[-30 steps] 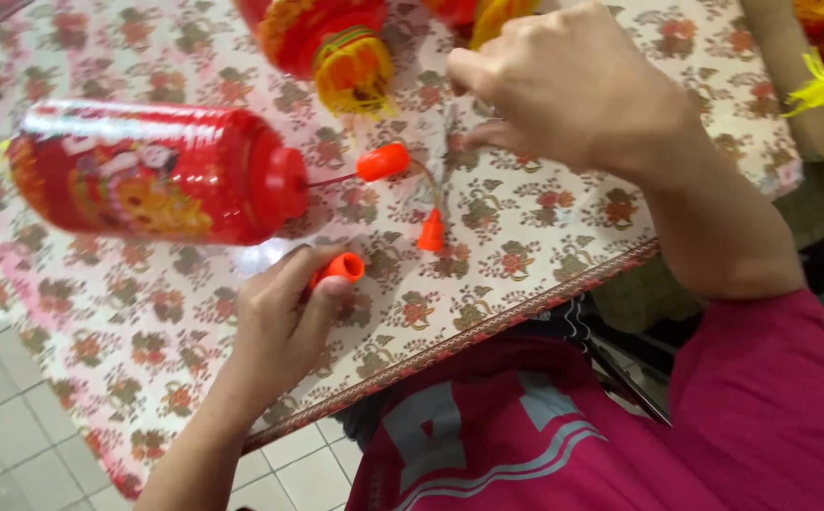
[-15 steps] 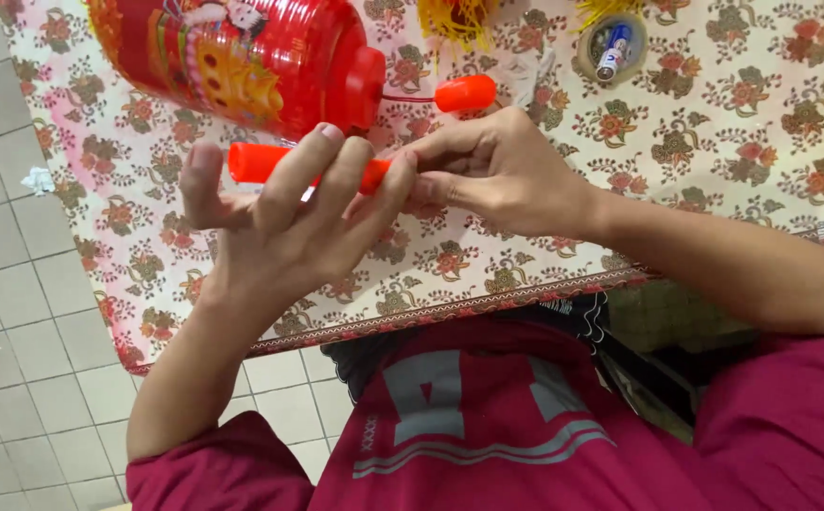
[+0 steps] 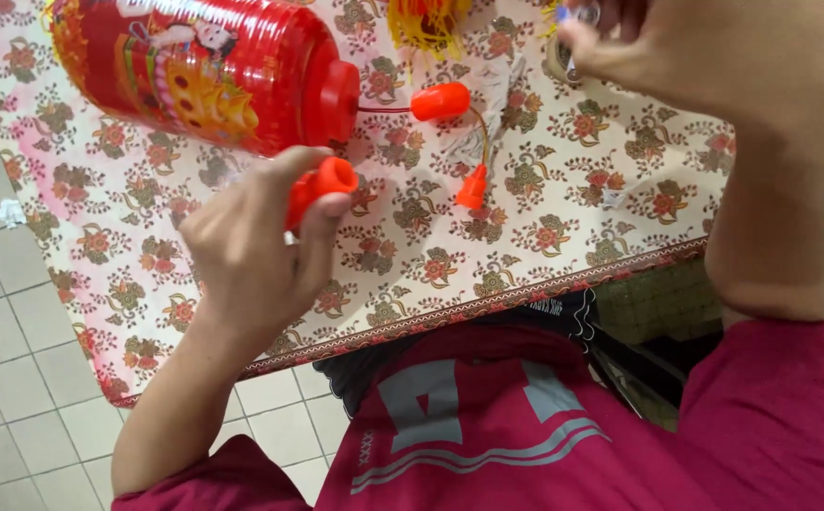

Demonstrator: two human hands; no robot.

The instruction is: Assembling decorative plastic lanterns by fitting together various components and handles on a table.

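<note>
My left hand grips a small orange-red plastic tube above the flowered tablecloth. Just beyond it lies a big red lantern with gold pictures, on its side. A thin red wire runs from its end cap to an orange-red cap, then a yellow cord leads down to an orange cone piece on the cloth. My right hand is raised at the top right, fingers pinched on a small object that is mostly hidden.
Yellow tassel strands lie at the table's far edge. The cloth's patterned border marks the near table edge, over my red shirt. Grey floor tiles show at the left.
My hands were together at the tube half a second ago. Now my right hand has lifted away to the upper right, and my left hand alone holds the tube.
</note>
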